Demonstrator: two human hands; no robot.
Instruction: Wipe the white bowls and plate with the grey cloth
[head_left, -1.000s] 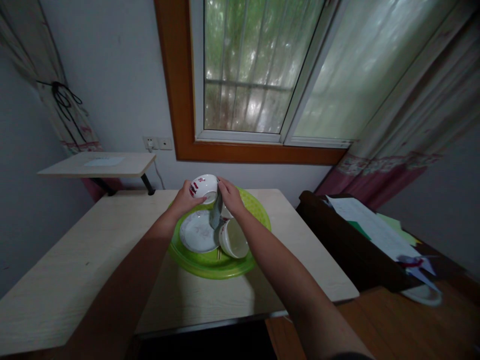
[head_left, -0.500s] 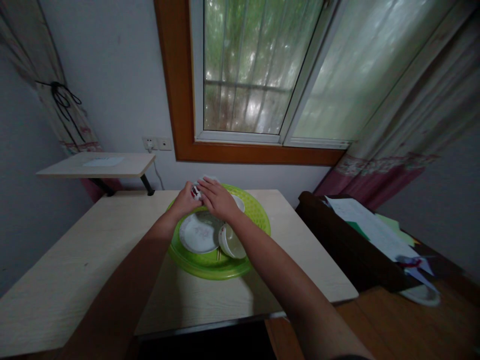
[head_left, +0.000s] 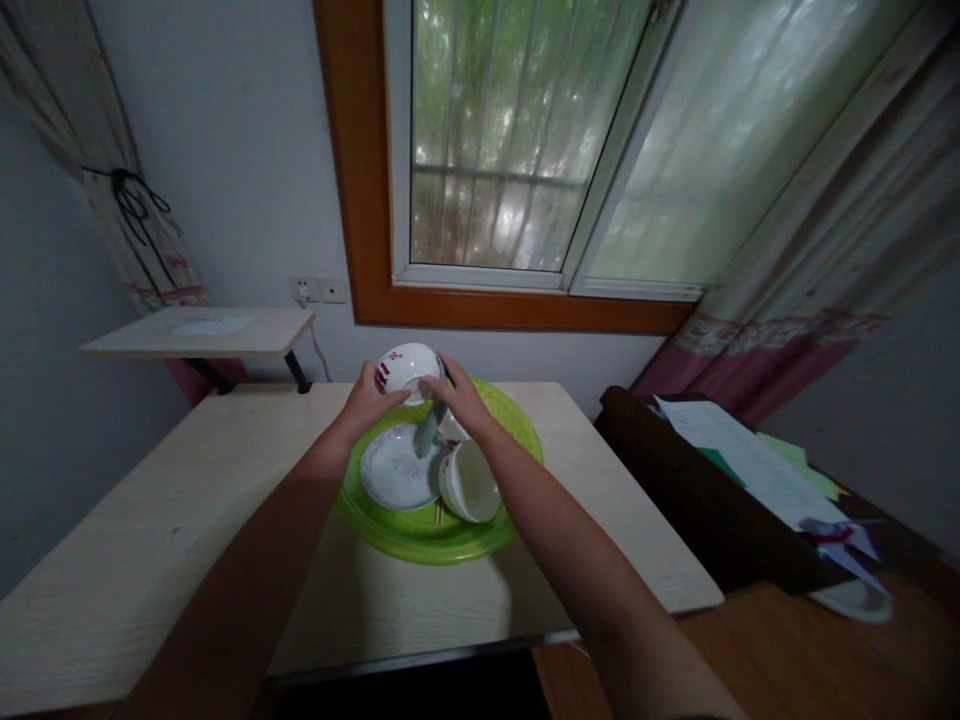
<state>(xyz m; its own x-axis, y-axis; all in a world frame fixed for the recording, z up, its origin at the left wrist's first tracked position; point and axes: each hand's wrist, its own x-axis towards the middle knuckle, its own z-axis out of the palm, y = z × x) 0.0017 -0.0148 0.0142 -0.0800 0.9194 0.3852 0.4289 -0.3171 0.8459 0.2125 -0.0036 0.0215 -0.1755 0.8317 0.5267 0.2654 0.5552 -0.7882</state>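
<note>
My left hand (head_left: pixel 367 402) grips a small white bowl with red marks (head_left: pixel 406 366) and holds it above the far side of a round green basin (head_left: pixel 420 535). My right hand (head_left: pixel 463 397) is closed on a grey cloth (head_left: pixel 427 432) that hangs down from it, pressed against the bowl's right side. Inside the basin lie a white plate (head_left: pixel 397 468) and a white bowl tipped on its side (head_left: pixel 469 481).
The basin sits on a pale wooden table (head_left: pixel 150 530) under a window. A small shelf (head_left: pixel 199 332) juts from the wall at the left. To the right stands a dark piece of furniture (head_left: pixel 697 490) with papers (head_left: pixel 739 455) on it.
Half a second ago my right hand lay over the bowl, covering it. It has moved back to the bowl's right side, and the bowl shows again with the cloth hanging below.
</note>
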